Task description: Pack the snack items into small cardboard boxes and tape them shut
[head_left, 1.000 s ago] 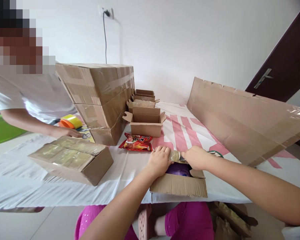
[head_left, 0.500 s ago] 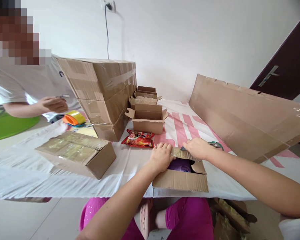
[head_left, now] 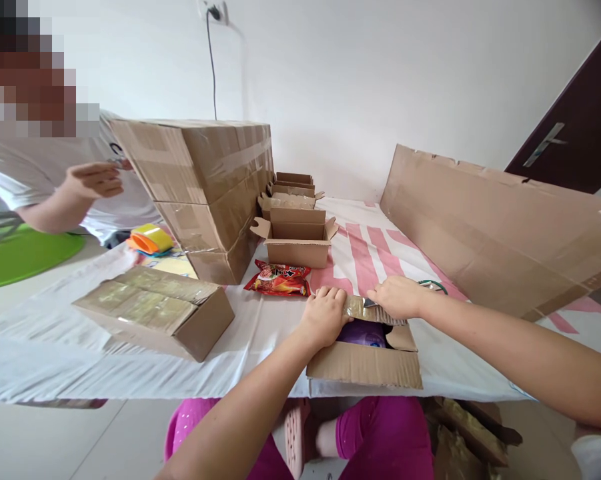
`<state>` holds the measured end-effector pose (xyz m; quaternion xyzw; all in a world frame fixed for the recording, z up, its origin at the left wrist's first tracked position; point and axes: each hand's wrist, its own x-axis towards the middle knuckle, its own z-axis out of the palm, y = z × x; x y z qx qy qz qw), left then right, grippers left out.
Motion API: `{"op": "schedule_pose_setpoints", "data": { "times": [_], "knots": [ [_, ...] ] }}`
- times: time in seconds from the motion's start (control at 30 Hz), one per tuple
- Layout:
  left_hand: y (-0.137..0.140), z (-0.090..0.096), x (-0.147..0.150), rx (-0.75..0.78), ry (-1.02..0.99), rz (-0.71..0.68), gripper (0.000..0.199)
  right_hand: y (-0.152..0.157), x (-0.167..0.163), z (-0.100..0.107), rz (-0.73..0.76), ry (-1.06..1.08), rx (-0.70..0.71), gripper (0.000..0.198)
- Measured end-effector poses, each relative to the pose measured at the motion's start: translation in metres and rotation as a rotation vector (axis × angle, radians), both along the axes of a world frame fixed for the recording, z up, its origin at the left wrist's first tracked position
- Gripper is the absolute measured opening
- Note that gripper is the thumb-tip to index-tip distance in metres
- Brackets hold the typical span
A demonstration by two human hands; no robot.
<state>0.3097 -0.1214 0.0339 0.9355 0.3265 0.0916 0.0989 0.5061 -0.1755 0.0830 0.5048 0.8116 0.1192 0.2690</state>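
Near the table's front edge lies a small cardboard box, partly open, with a purple package showing inside. My left hand is closed over the left end of its taped flap. In my right hand is a utility knife; its blade end rests at the flap, and a green part sticks out behind the hand. A red snack packet lies just beyond my left hand.
A taped box lies at left, before a tall stack of cartons. Open boxes line up behind the packet. A large cardboard panel stands at right. Another person's hand is at far left, near rolls of tape.
The flap and knife blade have shifted slightly, and a little more of the purple package shows. The other person's hand has moved up and left.
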Motion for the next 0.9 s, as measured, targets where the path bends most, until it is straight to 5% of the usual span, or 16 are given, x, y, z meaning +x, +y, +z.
{"op": "schedule_pose_setpoints", "data": {
  "times": [0.57,0.73,0.9],
  "knots": [
    [0.001,0.0,0.003,-0.025,0.027,-0.003,0.041,-0.013,-0.021,0.004,-0.167,0.024,-0.047,0.026],
    [0.001,-0.001,0.007,-0.023,0.013,0.03,0.036,-0.031,-0.042,0.0,-0.13,0.091,-0.163,0.02],
    [0.0,-0.003,0.007,-0.012,0.006,0.026,0.036,-0.032,-0.032,0.013,-0.249,0.124,0.044,0.028]
  ]
}}
